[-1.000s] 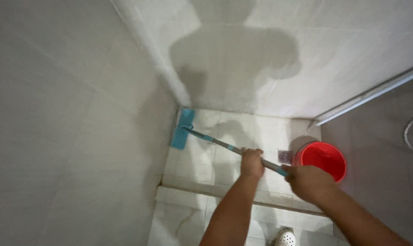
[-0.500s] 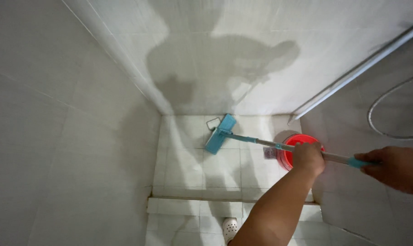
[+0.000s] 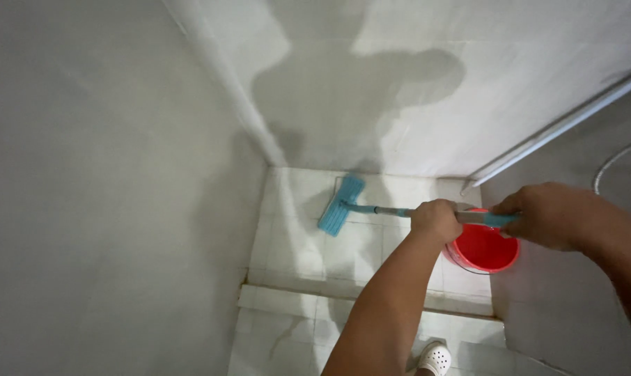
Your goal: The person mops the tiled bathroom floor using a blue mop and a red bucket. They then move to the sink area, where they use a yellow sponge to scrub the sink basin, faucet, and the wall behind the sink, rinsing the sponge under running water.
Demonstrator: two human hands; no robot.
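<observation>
Left hand (image 3: 435,220), centre frame, closed around the mop handle (image 3: 392,211). Right hand (image 3: 549,216), right of frame, grips the handle's upper end. Blue mop head (image 3: 341,205) lies on the white tiled floor (image 3: 294,244), apparently flat. Red bucket (image 3: 484,251) stands beneath the hands.

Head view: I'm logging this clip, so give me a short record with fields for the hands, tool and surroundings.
left hand: left hand gripping the mop handle mid-shaft
right hand: right hand gripping the handle's upper end
tool: blue flat mop head on the white tiled floor near the wall corner
bucket: red bucket on the floor, below the handle
other: white clog at the bottom edge; raised tile step
</observation>
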